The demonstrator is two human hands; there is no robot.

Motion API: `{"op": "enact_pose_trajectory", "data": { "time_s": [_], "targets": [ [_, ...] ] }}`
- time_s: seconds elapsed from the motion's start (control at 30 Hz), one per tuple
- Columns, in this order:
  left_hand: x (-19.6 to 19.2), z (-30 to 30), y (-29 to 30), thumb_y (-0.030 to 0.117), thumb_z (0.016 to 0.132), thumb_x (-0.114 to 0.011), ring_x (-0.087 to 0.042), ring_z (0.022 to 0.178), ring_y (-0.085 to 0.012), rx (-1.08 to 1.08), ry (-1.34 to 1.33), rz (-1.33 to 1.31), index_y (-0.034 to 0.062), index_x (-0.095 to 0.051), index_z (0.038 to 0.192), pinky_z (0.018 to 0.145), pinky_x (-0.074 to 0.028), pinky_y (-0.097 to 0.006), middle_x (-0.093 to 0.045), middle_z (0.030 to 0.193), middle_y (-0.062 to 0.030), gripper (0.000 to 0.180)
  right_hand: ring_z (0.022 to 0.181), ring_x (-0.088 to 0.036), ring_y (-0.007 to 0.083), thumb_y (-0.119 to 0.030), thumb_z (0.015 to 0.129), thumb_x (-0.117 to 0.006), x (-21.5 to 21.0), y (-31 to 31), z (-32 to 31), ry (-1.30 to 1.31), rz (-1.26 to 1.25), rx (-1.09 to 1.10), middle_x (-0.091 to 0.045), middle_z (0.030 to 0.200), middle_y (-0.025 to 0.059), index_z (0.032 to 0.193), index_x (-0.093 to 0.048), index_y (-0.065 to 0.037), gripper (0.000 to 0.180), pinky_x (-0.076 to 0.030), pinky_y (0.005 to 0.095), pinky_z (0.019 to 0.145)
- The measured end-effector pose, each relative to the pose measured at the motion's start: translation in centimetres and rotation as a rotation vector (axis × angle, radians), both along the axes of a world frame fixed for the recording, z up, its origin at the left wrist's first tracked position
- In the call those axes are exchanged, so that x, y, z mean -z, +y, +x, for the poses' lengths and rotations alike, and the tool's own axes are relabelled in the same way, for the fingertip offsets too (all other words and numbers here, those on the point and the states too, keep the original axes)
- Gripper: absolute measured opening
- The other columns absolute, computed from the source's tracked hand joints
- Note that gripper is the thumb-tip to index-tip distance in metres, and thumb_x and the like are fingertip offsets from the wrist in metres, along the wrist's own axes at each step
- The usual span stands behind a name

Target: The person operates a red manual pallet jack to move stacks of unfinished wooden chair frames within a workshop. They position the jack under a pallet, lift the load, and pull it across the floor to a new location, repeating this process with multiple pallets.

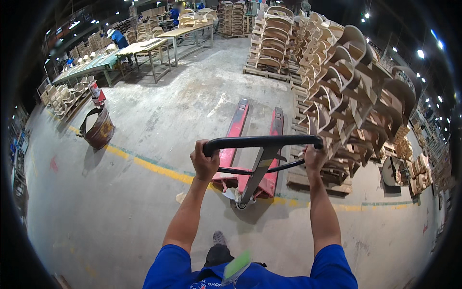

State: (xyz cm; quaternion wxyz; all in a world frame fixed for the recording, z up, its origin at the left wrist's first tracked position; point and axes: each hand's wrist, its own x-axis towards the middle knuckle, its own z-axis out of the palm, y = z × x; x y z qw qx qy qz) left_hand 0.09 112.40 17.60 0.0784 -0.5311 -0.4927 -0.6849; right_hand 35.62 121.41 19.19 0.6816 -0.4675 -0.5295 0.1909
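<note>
Both arms reach forward to the black looped handle [260, 141] of a red pallet jack [230, 180]. My left hand [205, 161] is wrapped round the handle's left side, and my right hand [315, 156] grips its right side, with some fingers hidden behind it. From the handle a grey steering shaft [257, 174] runs down to the jack's wheels. Two red forks point away from me over the concrete, with nothing on them. Close to the right fork stand tall stacks of curved wooden chair parts [337, 96] on pallets.
A rusty metal drum [97, 128] stands at the left, near a yellow floor line [161, 169]. Work tables [139, 46] line the back left, where a person in blue [117, 38] bends over. A wooden pallet [320, 183] juts out low beside the jack. A round bin [394, 171] sits farther right.
</note>
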Motion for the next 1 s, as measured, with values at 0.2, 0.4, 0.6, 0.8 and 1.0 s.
{"op": "enact_pose_trajectory", "data": {
  "time_s": [0.2, 0.4, 0.6, 0.8, 1.0],
  "targets": [
    [-0.8, -6.8, 18.4, -0.001, 0.090, -0.068, -0.062, 0.062, -0.0178, 0.060, -0.038, -0.137, 0.0053, -0.052, 0.096, 0.058, -0.048, -0.034, -0.059, 0.069, -0.0092, 0.018, 0.079, -0.068, 0.0178, 0.006, 0.089, -0.062, 1.0, 9.9, -5.3, -0.107, -0.033, 0.190, -0.067, 0.090, 0.0083, 0.112, -0.063, -0.001, 0.025, -0.055, 0.0315, 0.073],
    [-1.6, -7.9, 39.3, -0.004, 0.087, -0.065, -0.059, 0.060, -0.0198, 0.097, -0.008, -0.161, 0.0055, -0.051, 0.094, 0.058, -0.046, -0.034, -0.057, 0.068, -0.0100, 0.018, 0.093, -0.070, 0.0229, 0.011, 0.085, -0.061, 2.7, 20.8, -8.3, -0.155, 0.200, 0.359, -0.068, 0.101, 0.0126, 0.114, -0.063, 0.000, 0.031, -0.056, 0.0333, 0.086],
    [-0.3, -2.9, 54.6, 0.000, 0.086, -0.072, -0.062, 0.056, -0.0282, 0.070, -0.025, -0.137, 0.0047, -0.051, 0.094, 0.056, -0.048, -0.039, -0.059, 0.066, -0.0123, 0.022, 0.091, -0.068, 0.0238, 0.008, 0.085, -0.058, 2.5, 35.6, -3.5, -0.262, 0.215, 0.451, -0.067, 0.102, 0.0125, 0.116, -0.062, 0.001, 0.032, -0.055, 0.0346, 0.087],
    [-0.3, 2.0, 69.4, 0.000, 0.087, -0.070, -0.062, 0.058, -0.0203, 0.151, -0.055, -0.135, 0.0058, -0.054, 0.093, 0.057, -0.047, -0.036, -0.059, 0.066, -0.0114, 0.018, 0.096, -0.068, 0.0304, 0.001, 0.091, -0.057, 1.9, 51.5, 1.7, -0.296, 0.210, 0.535, -0.067, 0.101, 0.0149, 0.111, -0.063, 0.001, 0.021, -0.052, 0.0390, 0.091],
    [-0.5, 5.2, 83.0, -0.001, 0.086, -0.068, -0.061, 0.059, -0.0241, 0.131, -0.056, -0.135, 0.0059, -0.054, 0.092, 0.057, -0.048, -0.037, -0.059, 0.069, -0.0141, 0.017, 0.093, -0.072, 0.0319, -0.003, 0.094, -0.062, 0.8, 68.5, 4.5, -0.218, 0.054, 0.566, -0.071, 0.099, 0.0165, 0.111, -0.064, -0.002, 0.017, -0.056, 0.0391, 0.086]
  ]
}}
